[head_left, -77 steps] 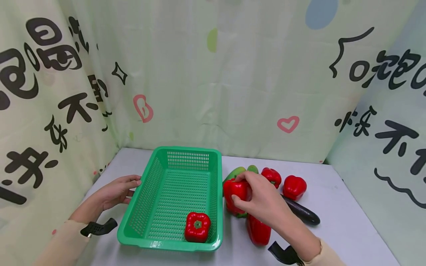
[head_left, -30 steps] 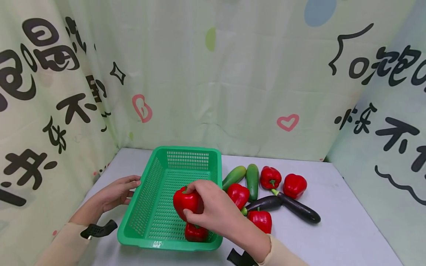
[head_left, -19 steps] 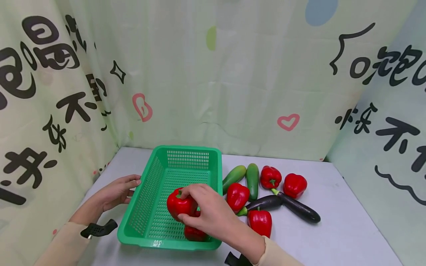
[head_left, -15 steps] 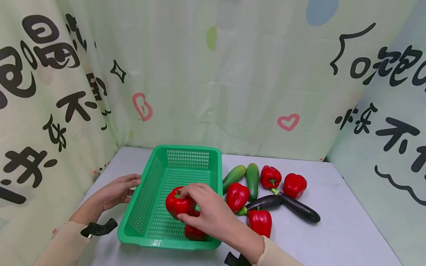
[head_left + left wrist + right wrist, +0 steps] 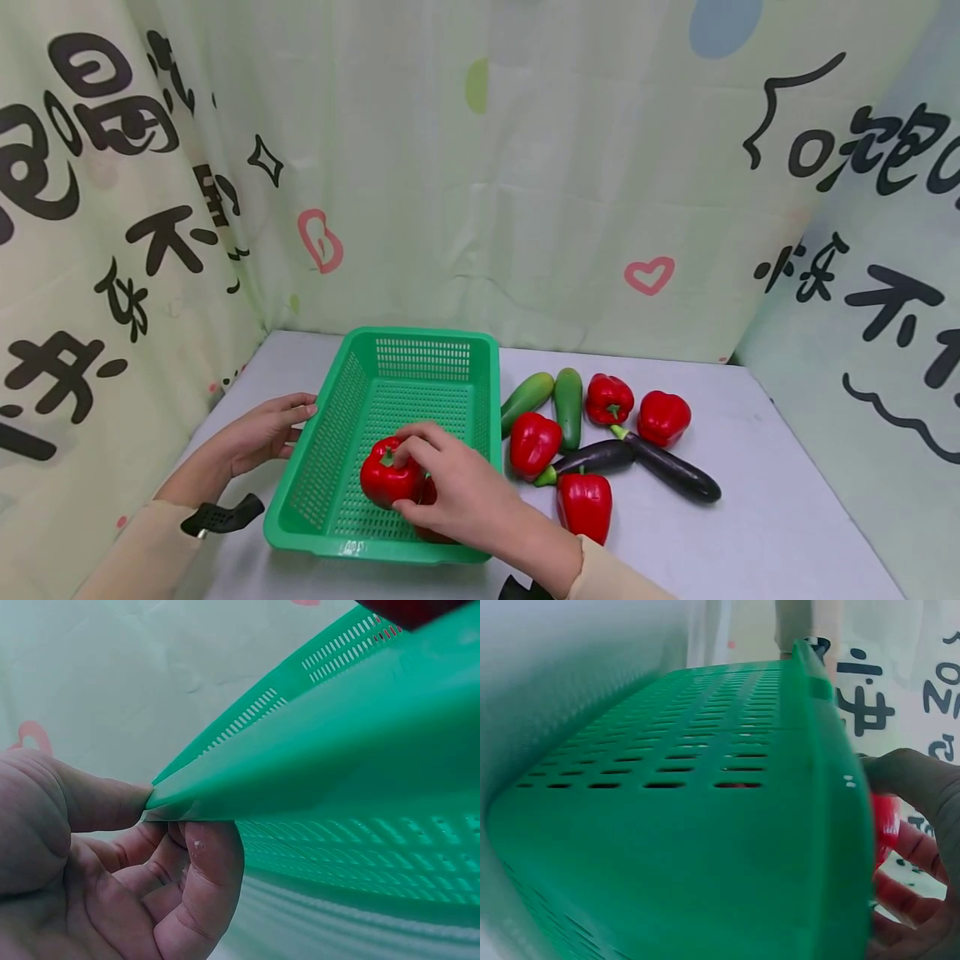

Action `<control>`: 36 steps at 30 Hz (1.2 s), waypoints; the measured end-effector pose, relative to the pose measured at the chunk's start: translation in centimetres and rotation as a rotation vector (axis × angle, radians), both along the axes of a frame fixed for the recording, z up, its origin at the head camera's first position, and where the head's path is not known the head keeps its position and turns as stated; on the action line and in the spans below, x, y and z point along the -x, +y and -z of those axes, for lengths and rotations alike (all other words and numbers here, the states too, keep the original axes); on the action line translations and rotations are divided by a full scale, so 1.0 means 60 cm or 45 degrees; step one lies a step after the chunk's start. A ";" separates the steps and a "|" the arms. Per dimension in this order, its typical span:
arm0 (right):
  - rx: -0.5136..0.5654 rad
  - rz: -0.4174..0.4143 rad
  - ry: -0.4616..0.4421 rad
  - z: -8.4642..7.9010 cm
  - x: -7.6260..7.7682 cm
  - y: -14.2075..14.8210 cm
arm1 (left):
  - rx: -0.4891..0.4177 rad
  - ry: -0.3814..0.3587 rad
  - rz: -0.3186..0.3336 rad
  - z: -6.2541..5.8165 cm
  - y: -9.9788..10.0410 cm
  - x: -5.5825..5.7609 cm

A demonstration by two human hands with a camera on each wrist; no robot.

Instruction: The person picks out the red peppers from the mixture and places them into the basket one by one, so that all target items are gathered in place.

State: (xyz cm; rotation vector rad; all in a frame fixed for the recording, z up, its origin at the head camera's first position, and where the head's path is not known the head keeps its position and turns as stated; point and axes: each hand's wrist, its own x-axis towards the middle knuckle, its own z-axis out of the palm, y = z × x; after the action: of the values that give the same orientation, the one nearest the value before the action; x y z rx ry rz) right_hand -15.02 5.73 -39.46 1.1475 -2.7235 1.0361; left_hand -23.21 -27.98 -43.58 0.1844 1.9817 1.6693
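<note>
My left hand (image 5: 262,429) pinches the left rim of a green plastic basket (image 5: 322,546). In the left wrist view, the thumb lies on the basket's edge (image 5: 300,761) with curled fingers (image 5: 206,877) beneath. My right hand (image 5: 468,496) grips a glossy red bell pepper (image 5: 384,482) by its side, low inside the front half of the basket. A second red bell pepper (image 5: 431,534) lies in there too, mostly hidden behind the right hand. In the right wrist view, the basket wall hides much of the held pepper (image 5: 886,825).
On the white table (image 5: 750,533), right of the basket, lie several red bell peppers (image 5: 585,507). Two green cucumbers (image 5: 568,410) and two dark eggplants (image 5: 678,475) are among them. Printed curtains (image 5: 555,183) stand behind and at both sides.
My right hand has carried a bell pepper from the pile on the right leftward into the basket, then lower and nearer its left side. The left hand stays at the rim.
</note>
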 end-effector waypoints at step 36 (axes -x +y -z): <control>-0.222 -0.067 0.097 0.049 -0.003 -0.009 | -0.011 0.012 0.000 0.002 0.000 -0.003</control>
State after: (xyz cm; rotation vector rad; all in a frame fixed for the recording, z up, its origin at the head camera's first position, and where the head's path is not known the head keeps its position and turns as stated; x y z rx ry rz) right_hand -14.82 5.22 -42.38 1.2605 -2.7825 0.7545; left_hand -23.02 -28.00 -43.69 0.1960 1.9819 1.6803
